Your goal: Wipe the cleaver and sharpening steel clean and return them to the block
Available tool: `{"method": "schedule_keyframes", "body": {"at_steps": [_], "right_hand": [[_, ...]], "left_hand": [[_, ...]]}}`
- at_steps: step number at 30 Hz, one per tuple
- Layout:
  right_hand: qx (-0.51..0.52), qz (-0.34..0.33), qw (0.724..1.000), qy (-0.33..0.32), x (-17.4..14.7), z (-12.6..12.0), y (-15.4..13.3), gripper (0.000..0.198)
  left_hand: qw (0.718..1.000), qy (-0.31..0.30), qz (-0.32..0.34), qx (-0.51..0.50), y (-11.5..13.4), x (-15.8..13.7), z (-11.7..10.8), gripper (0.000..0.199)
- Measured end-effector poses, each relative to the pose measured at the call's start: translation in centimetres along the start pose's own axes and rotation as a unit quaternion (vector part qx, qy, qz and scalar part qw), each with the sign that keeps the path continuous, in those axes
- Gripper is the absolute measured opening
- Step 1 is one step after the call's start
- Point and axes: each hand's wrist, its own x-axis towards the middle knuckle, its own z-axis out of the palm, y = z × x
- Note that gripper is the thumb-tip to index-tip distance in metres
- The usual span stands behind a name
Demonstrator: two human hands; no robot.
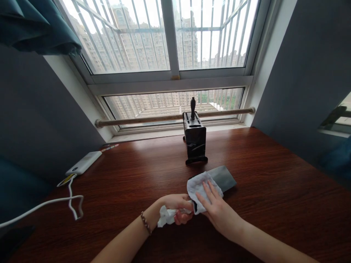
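Observation:
A cleaver with a broad grey blade (222, 177) is held above the brown tabletop, its blade pointing away to the right. My left hand (179, 206) is closed around its handle, which is mostly hidden. Crumpled white tissue (166, 216) sticks out of that same fist. A white cloth (197, 183) is draped over the near part of the blade. My right hand (216, 208) presses the cloth onto the blade with its fingers stretched along it and the thumb out of sight below. Beyond the blade stands a black knife block (195, 140) with one dark-handled knife (193, 105) in it.
The wooden table (137, 168) reaches to the window sill, where a horizontal rod (148, 119) runs across behind the knife block. At the left lie a white power strip (84, 163) and a looped white cable (49, 201). A blue curtain (35, 27) hangs at upper left.

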Motion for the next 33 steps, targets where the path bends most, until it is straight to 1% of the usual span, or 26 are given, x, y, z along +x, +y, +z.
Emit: {"method": "schedule_keyframes", "body": {"at_steps": [2, 4, 6, 9, 11, 14, 16, 18, 21, 22, 24, 26, 27, 29, 30, 31, 32, 33], "right_hand": [[-0.006, -0.019, 1.0, -0.003, 0.1, -0.3, 0.7, 0.05], [-0.024, -0.001, 1.0, 0.002, 0.2, -0.5, 2.5, 0.047], [-0.063, 0.052, 0.996, 0.019, 0.3, -0.3, 4.7, 0.043], [-0.14, 0.155, 0.977, 0.05, 0.2, 0.3, 6.7, 0.038], [-0.177, 0.182, 0.965, 0.058, 0.1, 0.7, 6.5, 0.038], [-0.202, 0.159, 0.965, 0.054, 0.1, 0.7, 4.6, 0.04], [-0.201, 0.14, 0.968, 0.048, 0.2, 0.6, 3.5, 0.041], [-0.187, 0.133, 0.972, 0.045, 0.4, 0.5, 3.6, 0.04], [-0.148, 0.148, 0.977, 0.041, 0.6, 0.4, 5.8, 0.038], [-0.129, 0.169, 0.976, 0.039, 0.6, 0.3, 7.0, 0.037], [-0.081, 0.235, 0.968, 0.037, 0.6, -0.1, 9.4, 0.034], [-0.04, 0.298, 0.953, 0.04, 0.5, -1.1, 11.7, 0.029], [-0.036, 0.319, 0.946, 0.046, 0.4, -1.8, 12.5, 0.032], [-0.038, 0.343, 0.935, 0.088, 0.0, -3.2, 13.4, 0.039], [-0.036, 0.342, 0.93, 0.128, -0.2, -3.9, 13.2, 0.04], [-0.03, 0.326, 0.927, 0.182, -0.3, -4.5, 12.7, 0.039], [-0.023, 0.296, 0.927, 0.23, -0.5, -4.9, 11.7, 0.038], [-0.017, 0.258, 0.931, 0.259, -0.6, -5.1, 10.4, 0.038]], "left_hand": [[1.0, 0.0, 0.003, -0.002, 0.0, 0.0, 0.0, 0.014], [1.0, 0.003, 0.007, -0.001, 0.0, -0.1, 0.1, 0.016], [1.0, 0.004, 0.021, -0.004, 0.1, -0.2, 0.3, 0.018], [0.999, -0.004, 0.035, -0.009, 0.0, -0.4, 0.4, 0.017], [0.999, -0.008, 0.031, -0.005, 0.0, -0.4, 0.4, 0.016], [1.0, -0.003, 0.019, 0.009, 0.0, -0.3, 0.3, 0.017], [1.0, 0.005, 0.012, 0.021, 0.0, -0.3, 0.3, 0.018], [1.0, 0.009, 0.009, 0.023, 0.1, -0.3, 0.3, 0.019], [1.0, 0.003, 0.013, 0.008, 0.1, -0.4, 0.4, 0.017], [1.0, 0.0, 0.015, 0.004, 0.1, -0.4, 0.4, 0.017], [1.0, -0.001, 0.018, 0.001, 0.1, -0.4, 0.4, 0.016], [1.0, -0.003, 0.025, 0.0, 0.1, -0.4, 0.3, 0.015], [1.0, -0.006, 0.027, -0.002, 0.1, -0.3, 0.3, 0.014], [1.0, -0.013, 0.028, -0.006, 0.1, -0.3, 0.1, 0.014], [0.999, -0.016, 0.027, -0.009, 0.1, -0.3, 0.0, 0.014], [0.999, -0.018, 0.026, -0.012, 0.1, -0.3, 0.0, 0.014], [0.999, -0.019, 0.024, -0.013, 0.1, -0.3, -0.1, 0.015], [0.999, -0.021, 0.022, -0.013, 0.1, -0.2, -0.1, 0.015]]}}
